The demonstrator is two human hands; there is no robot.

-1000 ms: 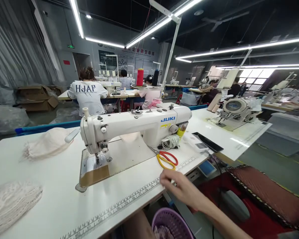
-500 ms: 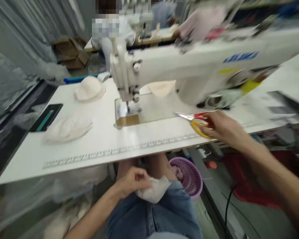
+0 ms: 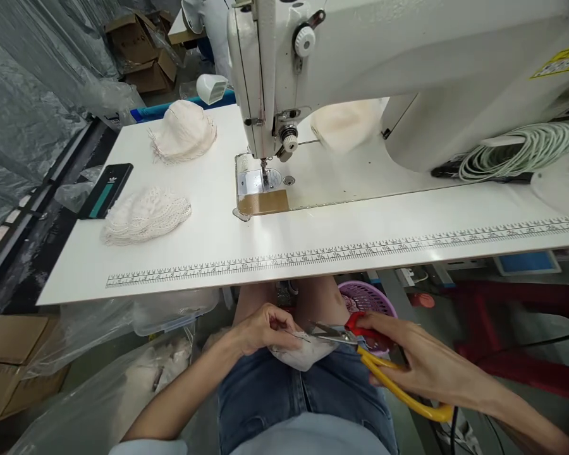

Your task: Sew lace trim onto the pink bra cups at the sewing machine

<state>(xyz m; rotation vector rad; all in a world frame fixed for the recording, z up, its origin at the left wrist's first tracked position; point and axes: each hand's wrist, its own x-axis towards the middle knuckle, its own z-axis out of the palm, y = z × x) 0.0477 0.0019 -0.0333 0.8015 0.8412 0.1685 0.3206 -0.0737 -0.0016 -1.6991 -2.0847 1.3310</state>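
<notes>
Over my lap, my left hand (image 3: 268, 332) pinches a small piece of pale fabric (image 3: 303, 354) that looks like a moulded cup. My right hand (image 3: 408, 357) grips scissors (image 3: 384, 373) with one red and one yellow handle. Their blades are apart and reach the fabric's upper edge, close to my left fingertips; whether they cut into it I cannot tell. Above my hands stands the white sewing machine (image 3: 322, 63), with no fabric under its needle. Another cream cup-shaped piece (image 3: 346, 123) lies behind the needle, beneath the machine's arm.
On the table (image 3: 208, 227) lie a cream fabric pile (image 3: 184, 133), a lacy pile (image 3: 146, 215) and a dark phone-like box (image 3: 107, 189). A printed ruler (image 3: 313, 256) runs along the front edge. Coiled cord (image 3: 521, 151) sits at right. A purple basket (image 3: 367, 297) stands below the table.
My right hand has picked the scissors up off the table and brought them down to the fabric in my left hand. The view has tilted down toward my lap.
</notes>
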